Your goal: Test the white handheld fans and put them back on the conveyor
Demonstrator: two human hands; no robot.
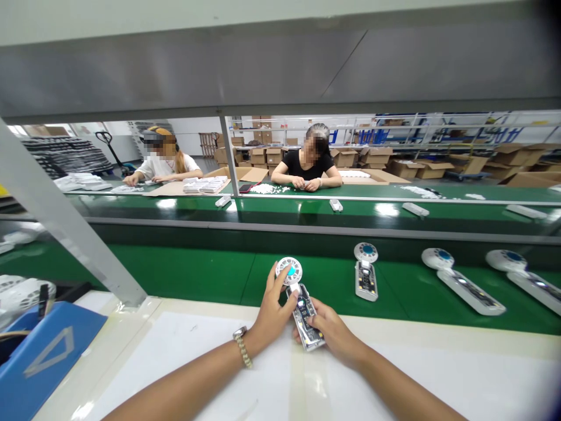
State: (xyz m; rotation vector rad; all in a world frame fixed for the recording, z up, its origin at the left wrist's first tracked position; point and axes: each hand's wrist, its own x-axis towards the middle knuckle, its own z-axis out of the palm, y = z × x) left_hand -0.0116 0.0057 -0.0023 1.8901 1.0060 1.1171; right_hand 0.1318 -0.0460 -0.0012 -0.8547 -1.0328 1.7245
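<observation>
Both hands hold one handheld fan [302, 313] over the near edge of the green belt. Its round white head has a blue centre, and its handle lies uncovered, showing a dark circuit board. My left hand [276, 310] is closed around the neck, fingers on the fan head and thumb at the top of the handle. My right hand [331, 327] grips the lower handle, its thumb on the board. To the right, a similar fan [366, 280] lies on the belt, also with its board exposed.
More open fans [464, 289] lie along the green belt [210, 272] on the right. A blue bin [56, 356] with white parts stands at left. A slanted white post [70, 216] rises nearby. Two people sit across a second belt [280, 207], and a shelf [272, 64] hangs overhead.
</observation>
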